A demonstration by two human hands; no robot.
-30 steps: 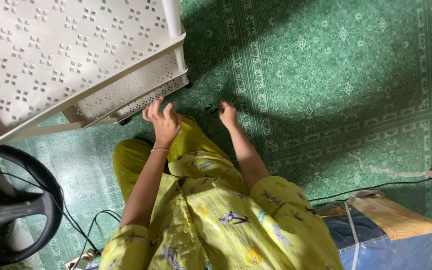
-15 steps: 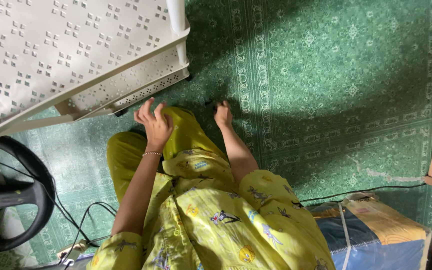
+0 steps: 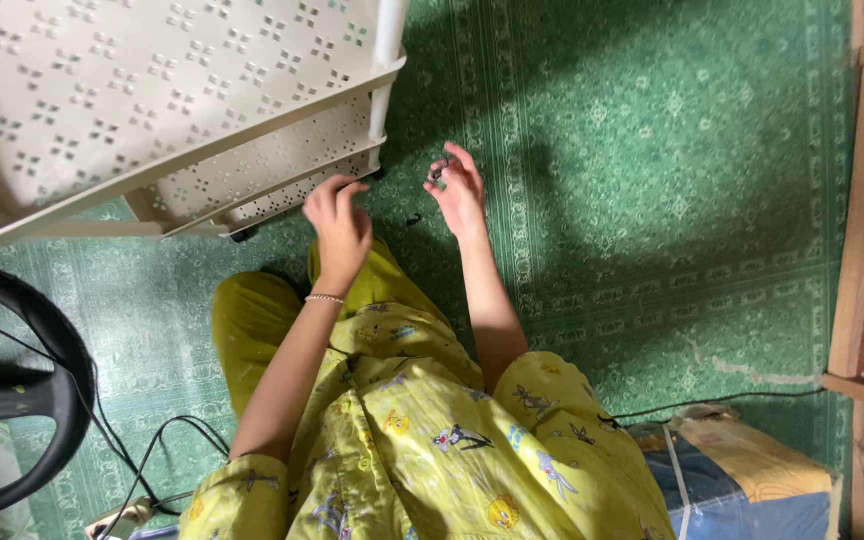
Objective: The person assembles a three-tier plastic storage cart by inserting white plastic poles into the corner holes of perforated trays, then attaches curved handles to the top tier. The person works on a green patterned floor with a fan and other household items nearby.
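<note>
Plastic, patterned floor covering, printed cloth

The perforated shelf rack point(image 3: 152, 110) looks like smooth, matt cream plastic; the green floor covering point(image 3: 672, 180) has a slight sheen and a scuffed patch; the yellow pyjamas point(image 3: 432, 440) are soft printed cloth; the frame point(image 3: 857, 220) at the right edge is bare wood.

- Seen from above, seated on a green patterned floor mat point(image 3: 652, 180), legs in yellow cartoon-print pyjamas point(image 3: 432, 440).
- Left hand point(image 3: 337, 225) raised, fingers curled, beaded bracelet point(image 3: 324, 298) at the wrist, just beside the corner of a cream perforated plastic rack point(image 3: 152, 100).
- Right hand point(image 3: 460, 190) lifted, pinching a small dark object point(image 3: 439, 172), too small to identify.
- Another small black piece point(image 3: 413, 219) lying on the mat between the hands.
- Black fan ring point(image 3: 22, 400) and cables at lower left.
</note>
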